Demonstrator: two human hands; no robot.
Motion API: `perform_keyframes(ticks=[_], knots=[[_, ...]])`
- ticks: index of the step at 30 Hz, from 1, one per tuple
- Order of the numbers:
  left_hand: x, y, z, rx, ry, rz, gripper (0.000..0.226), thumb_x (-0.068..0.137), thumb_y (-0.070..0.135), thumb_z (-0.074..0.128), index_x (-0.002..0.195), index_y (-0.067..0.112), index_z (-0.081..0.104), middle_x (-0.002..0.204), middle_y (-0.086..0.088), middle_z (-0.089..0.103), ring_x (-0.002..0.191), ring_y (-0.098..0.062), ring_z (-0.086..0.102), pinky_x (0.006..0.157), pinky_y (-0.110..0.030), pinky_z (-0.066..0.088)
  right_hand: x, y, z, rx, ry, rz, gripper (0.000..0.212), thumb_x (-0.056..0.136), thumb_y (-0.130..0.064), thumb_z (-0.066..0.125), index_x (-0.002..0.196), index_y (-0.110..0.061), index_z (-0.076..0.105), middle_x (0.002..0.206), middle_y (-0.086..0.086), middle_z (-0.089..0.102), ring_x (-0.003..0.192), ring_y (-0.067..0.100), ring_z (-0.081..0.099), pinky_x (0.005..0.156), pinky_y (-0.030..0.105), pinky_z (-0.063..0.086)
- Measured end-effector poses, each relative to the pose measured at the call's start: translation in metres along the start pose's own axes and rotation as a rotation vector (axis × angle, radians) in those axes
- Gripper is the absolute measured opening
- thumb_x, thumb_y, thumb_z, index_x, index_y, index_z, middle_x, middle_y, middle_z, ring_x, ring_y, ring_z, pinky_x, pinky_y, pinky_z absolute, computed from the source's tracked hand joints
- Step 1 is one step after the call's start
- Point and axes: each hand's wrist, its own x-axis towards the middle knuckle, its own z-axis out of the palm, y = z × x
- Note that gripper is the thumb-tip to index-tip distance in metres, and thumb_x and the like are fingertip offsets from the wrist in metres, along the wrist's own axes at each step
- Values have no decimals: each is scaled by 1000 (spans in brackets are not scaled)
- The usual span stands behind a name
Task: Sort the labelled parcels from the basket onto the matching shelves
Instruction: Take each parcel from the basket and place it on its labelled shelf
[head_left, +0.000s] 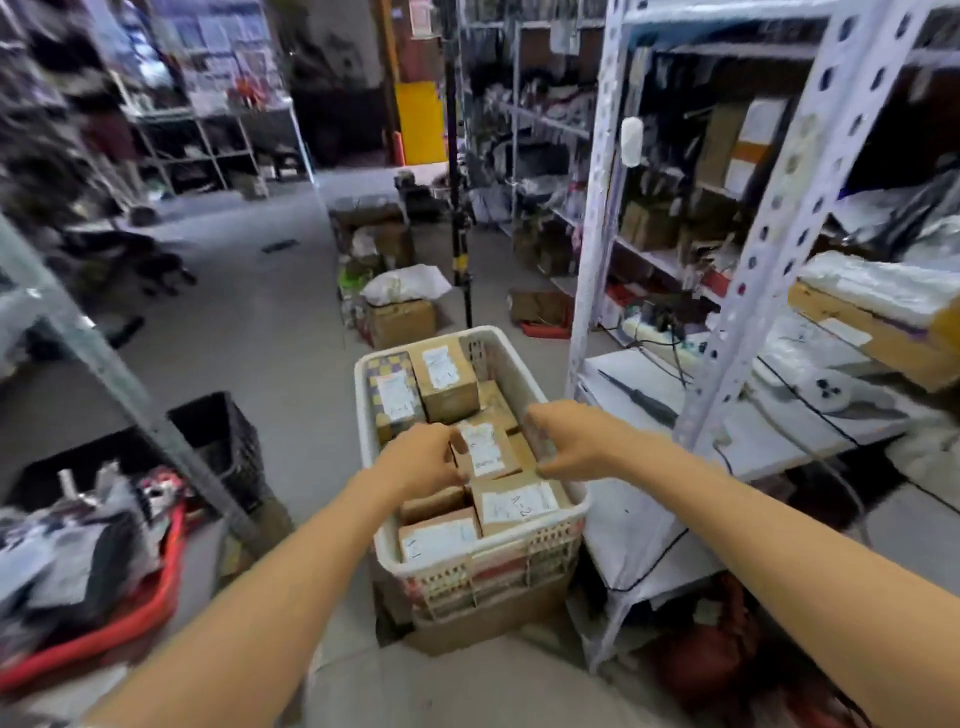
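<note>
A white plastic basket (540, 387) stands on a cardboard box in the aisle, packed with several brown parcels bearing white labels. My left hand (423, 460) grips the left side of a small labelled parcel (485, 449) in the basket's middle. My right hand (566, 441) curls around that parcel's right side, by the basket's right rim. In front of it lies a parcel labelled A-2 (519, 504). Another parcel (439, 540) lies at the near left. A checkered box (392, 395) and a taller parcel (447, 379) fill the far end.
A white metal shelf rack (727, 332) rises close on the right, with cables, bags and boxes on its shelves. A black crate (221, 426) and a red hose pile (156, 587) sit left. Boxes (402, 319) and a tripod pole (460, 223) stand beyond the basket.
</note>
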Motion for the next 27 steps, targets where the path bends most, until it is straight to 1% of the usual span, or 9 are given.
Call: perform_keyframes(ticks=[1, 5, 9, 11, 13, 15, 17, 21, 27], knots=[[4, -11, -4, -10, 5, -15, 39, 81, 33, 73, 116, 19, 61, 107, -2, 65, 96, -18, 61, 84, -39, 52, 14, -3, 2, -2, -14, -12, 32, 81, -23, 65, 105, -10, 48, 103, 6, 52, 94, 26, 51, 73, 36, 45], [29, -47, -9, -31, 13, -40, 41, 80, 37, 72, 117, 22, 60, 108, 1, 64, 96, -16, 61, 85, -38, 52, 59, -3, 10, -4, -59, -13, 45, 81, -24, 68, 119, -12, 47, 117, 5, 53, 107, 24, 51, 75, 30, 40], [58, -69, 2, -89, -33, -46, 42, 80, 38, 72, 118, 23, 59, 109, 2, 64, 96, -14, 61, 86, -37, 54, 92, 7, 26, 9, -86, 53, 51, 80, -25, 68, 125, -15, 46, 123, 4, 56, 99, 17, 52, 75, 28, 46], [72, -77, 10, -97, -61, -42, 40, 81, 38, 71, 117, 23, 59, 108, 2, 63, 97, -14, 61, 86, -37, 53, 104, 13, 35, 27, -103, 72, 56, 80, -24, 68, 130, -15, 45, 127, 3, 55, 105, 18, 54, 78, 28, 47], [85, -83, 20, -115, -100, -41, 39, 81, 39, 71, 115, 23, 59, 108, 2, 63, 97, -14, 59, 86, -38, 52, 115, 20, 45, 40, -144, 88, 57, 80, -23, 67, 132, -14, 45, 130, 3, 55, 111, 20, 55, 85, 32, 50], [99, -88, 30, -140, -138, -45, 39, 82, 38, 71, 115, 22, 59, 109, 1, 63, 97, -14, 60, 85, -35, 52, 127, 30, 57, 47, -192, 108, 58, 80, -25, 68, 132, -14, 45, 130, 3, 55, 111, 20, 55, 89, 36, 51], [114, -93, 39, -166, -177, -67, 40, 83, 37, 70, 117, 21, 59, 110, 0, 64, 98, -15, 60, 83, -32, 51, 141, 44, 69, 50, -238, 131, 60, 80, -26, 68, 133, -15, 44, 127, 3, 55, 109, 20, 55, 88, 37, 52], [145, -100, 59, -200, -251, -111, 41, 83, 35, 70, 120, 19, 58, 114, -2, 64, 103, -17, 60, 89, -35, 51, 175, 73, 92, 54, -297, 134, 62, 78, -26, 71, 133, -14, 44, 122, 4, 57, 105, 21, 57, 86, 39, 52], [193, -114, 90, -174, -360, -197, 44, 82, 37, 71, 120, 21, 58, 116, -2, 65, 103, -20, 60, 89, -38, 52, 223, 117, 132, 28, -406, 119, 61, 73, -26, 74, 126, -16, 47, 118, 6, 56, 99, 24, 55, 81, 39, 52]])
